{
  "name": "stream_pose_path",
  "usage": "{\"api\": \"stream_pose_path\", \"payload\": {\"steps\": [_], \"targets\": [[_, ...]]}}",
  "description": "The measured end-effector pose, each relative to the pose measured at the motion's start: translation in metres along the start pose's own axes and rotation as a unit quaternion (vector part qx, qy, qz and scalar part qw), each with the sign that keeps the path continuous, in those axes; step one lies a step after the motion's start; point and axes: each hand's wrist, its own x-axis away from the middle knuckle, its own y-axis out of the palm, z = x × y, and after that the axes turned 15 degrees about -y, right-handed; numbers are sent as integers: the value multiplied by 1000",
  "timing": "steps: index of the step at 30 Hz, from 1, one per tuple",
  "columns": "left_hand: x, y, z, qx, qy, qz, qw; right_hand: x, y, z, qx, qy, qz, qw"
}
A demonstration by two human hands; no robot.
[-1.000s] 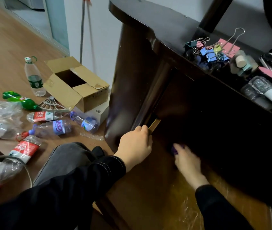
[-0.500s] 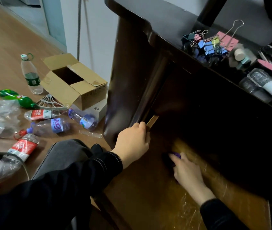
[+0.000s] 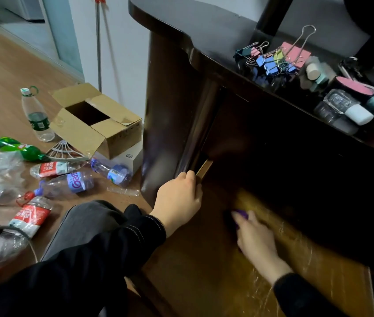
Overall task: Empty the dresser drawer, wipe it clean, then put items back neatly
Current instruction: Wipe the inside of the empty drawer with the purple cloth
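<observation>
Purple cloth (image 3: 241, 213) sits pinched under the right hand (image 3: 255, 236) on the emptied drawer (image 3: 193, 266) floor, while the left hand (image 3: 178, 200) grips its left rim. Brace there; sweep overlapping strokes into the dark far corners.

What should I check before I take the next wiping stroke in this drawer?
1. Drawer open: ok. The drawer stands pulled out of the dresser.
2. Drawer steadied: ok. The left hand grips its side wall.
3. Wiper in place: ok. The right hand has a purple cloth under its fingers on the drawer floor, though the grip is blurred.
4. Drawer emptied: cannot tell. The lit floor is bare, but the back lies in shadow.
5. Contents parked: ok. The binder clips and small bottles sit on the dresser top.
6. Floor clean: cannot tell. Glare streaks hide it.
</observation>
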Motion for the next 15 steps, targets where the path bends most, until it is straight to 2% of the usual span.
{"api": "stream_pose_path", "payload": {"steps": [2, 5, 8, 10, 11, 15], "targets": [[-1, 1, 1, -4, 2, 3, 1000, 20, 11, -7, 12, -44, -9, 999], [-1, -1, 3, -7, 3, 0, 1000, 6, 8, 9, 7, -34, 18, 999], [0, -3, 2, -6, -1, -4, 1000, -44, -4, 29, 30, 100, 27, 994], [1, -5, 3, -10, -1, -5, 1000, -68, -10, 35, -1, 180, -15, 984], [2, -7, 3, -13, -1, -5, 1000, -71, -12, 34, -12, 188, -30, 982], [4, -4, 0, -11, 3, 5, 1000, -36, -13, 16, -1, 94, 13, 996]]}}
